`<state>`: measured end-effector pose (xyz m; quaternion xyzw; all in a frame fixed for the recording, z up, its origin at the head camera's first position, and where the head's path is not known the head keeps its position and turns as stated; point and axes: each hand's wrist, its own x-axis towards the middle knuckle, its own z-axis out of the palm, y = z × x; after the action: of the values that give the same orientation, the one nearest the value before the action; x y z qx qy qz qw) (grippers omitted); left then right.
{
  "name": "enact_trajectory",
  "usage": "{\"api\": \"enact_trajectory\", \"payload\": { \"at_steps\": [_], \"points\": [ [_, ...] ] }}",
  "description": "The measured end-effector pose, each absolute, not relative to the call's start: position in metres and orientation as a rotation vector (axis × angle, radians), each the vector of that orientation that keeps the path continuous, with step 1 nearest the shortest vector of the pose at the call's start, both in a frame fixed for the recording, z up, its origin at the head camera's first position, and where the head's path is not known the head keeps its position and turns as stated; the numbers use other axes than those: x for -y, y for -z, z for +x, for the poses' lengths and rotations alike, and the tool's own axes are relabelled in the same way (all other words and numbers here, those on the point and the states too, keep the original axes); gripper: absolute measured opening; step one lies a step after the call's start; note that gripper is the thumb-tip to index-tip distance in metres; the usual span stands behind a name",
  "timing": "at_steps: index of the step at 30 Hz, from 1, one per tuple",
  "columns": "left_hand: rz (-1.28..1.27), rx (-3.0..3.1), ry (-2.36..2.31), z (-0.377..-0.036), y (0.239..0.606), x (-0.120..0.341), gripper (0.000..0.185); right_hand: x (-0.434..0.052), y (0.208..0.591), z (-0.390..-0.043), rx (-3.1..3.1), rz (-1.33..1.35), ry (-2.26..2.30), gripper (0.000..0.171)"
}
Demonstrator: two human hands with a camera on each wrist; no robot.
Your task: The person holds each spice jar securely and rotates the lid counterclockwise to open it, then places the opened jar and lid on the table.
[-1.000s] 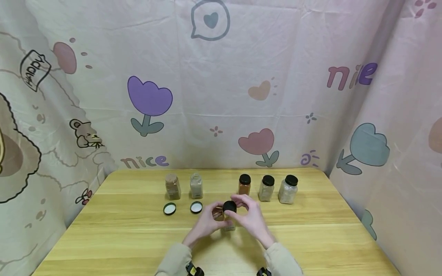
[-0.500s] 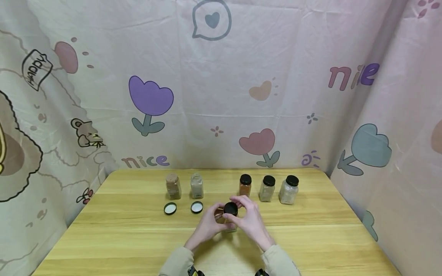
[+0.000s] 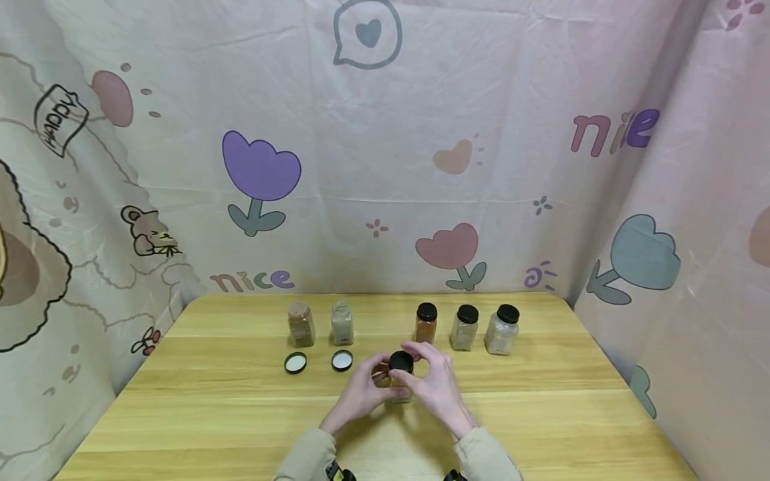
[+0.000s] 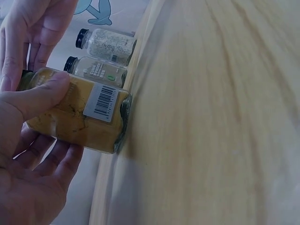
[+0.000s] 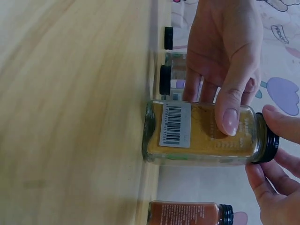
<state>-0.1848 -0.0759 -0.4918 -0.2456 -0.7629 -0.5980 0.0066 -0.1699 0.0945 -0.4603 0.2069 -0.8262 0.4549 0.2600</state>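
A glass spice jar of yellow-brown powder (image 5: 201,133) stands upright near the middle of the table, its barcode label facing me. My left hand (image 3: 361,393) grips the jar's body, with the thumb across the near side and the fingers behind. At the top, my right hand (image 3: 440,384) pinches the black screw lid (image 3: 401,361) between thumb and fingers. The lid sits on the jar's neck; whether it is loose I cannot tell. Beyond the hands, to the left, two black lids (image 3: 295,363) lie with their white undersides up.
Behind those lids stand two uncapped jars, one brownish (image 3: 301,326) and one pale (image 3: 342,324). At the back right are three black-capped jars: orange-red (image 3: 426,324), greyish (image 3: 464,329) and whitish (image 3: 502,331). A printed curtain (image 3: 361,147) hangs beyond the wooden table (image 3: 210,414).
Both hands keep their hold on the jar and its lid. My right wrist has shifted slightly inward; the other jars and the loose lids stay where they were.
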Motion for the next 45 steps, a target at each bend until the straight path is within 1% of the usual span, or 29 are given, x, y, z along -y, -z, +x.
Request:
{"api": "enact_trajectory", "payload": {
  "at_steps": [6,15,21,28,34,39,42,45],
  "points": [
    [-0.776,2.398,1.899,-0.185,0.492,0.078,0.046,-0.095,0.458,-0.168,2.242,0.581,-1.235,0.045],
    [-0.758,2.427,1.907,-0.185,0.49,0.079,0.048,-0.101,0.454,-0.168,2.327,0.689,-1.289,0.043],
    [-0.773,2.423,1.908,-0.186,0.492,0.079,0.05,-0.099,0.45,-0.167,2.382,0.629,-1.252,0.046],
    [-0.743,2.451,1.895,-0.186,0.492,0.08,0.049,-0.094,0.448,-0.168,2.403,0.569,-1.198,0.038],
    [-0.763,2.441,1.884,-0.185,0.492,0.081,0.05,-0.096,0.448,-0.169,2.406,0.631,-1.23,0.034],
    [-0.757,2.437,1.893,-0.185,0.492,0.08,0.048,-0.099,0.451,-0.17,2.393,0.736,-1.239,0.042],
    [-0.74,2.455,1.887,-0.185,0.491,0.08,0.047,-0.099,0.451,-0.169,2.392,0.698,-1.254,0.047],
    [-0.723,2.475,1.877,-0.185,0.491,0.08,0.046,-0.098,0.451,-0.167,2.389,0.614,-1.269,0.048]
  ]
}}
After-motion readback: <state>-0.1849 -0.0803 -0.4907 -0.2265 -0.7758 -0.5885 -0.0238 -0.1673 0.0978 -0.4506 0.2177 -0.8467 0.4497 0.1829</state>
